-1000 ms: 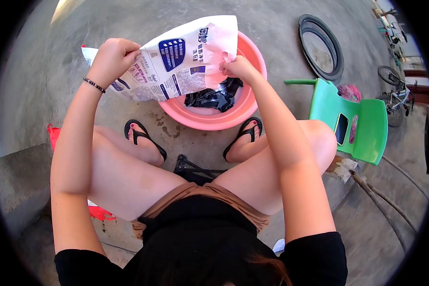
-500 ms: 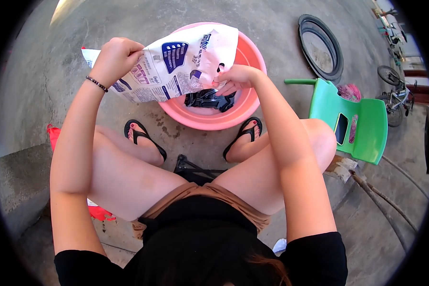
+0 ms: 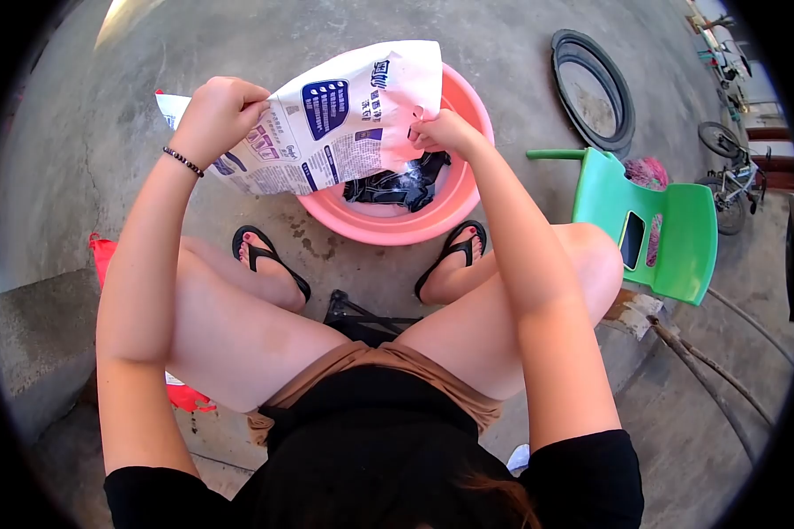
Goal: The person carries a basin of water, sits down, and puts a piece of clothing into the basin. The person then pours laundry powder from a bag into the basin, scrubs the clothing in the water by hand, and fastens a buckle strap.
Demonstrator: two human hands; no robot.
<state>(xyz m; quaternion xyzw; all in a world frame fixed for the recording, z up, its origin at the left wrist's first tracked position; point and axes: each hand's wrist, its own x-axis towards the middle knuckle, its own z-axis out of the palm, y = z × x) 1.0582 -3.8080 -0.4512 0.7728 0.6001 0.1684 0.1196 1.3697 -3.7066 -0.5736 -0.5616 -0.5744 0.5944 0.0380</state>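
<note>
A large white detergent bag point(image 3: 326, 132) with blue and purple print is stretched between my hands, tilted over a pink basin point(image 3: 388, 231). My left hand point(image 3: 223, 110), with a beaded bracelet at the wrist, pinches its upper left edge. At the bag's right side my right hand point(image 3: 447, 134) grips the edge, fingers curled in. Below the bag, dark wet-looking clothing point(image 3: 406, 187) lies in the basin. The bag covers the basin's upper left part.
A green plastic chair point(image 3: 690, 238) on the right holds a phone point(image 3: 632, 240) and a pink mesh bundle point(image 3: 647, 173). Behind it lies a black tire point(image 3: 625, 132); a bicycle point(image 3: 737, 181) stands farther off. My sandalled feet point(image 3: 269, 256) flank the basin's near side.
My right hand has shifted slightly upward and its fingers have closed more on the bag's edge. The bag's right side looks flatter, and more of the dark clothing shows.
</note>
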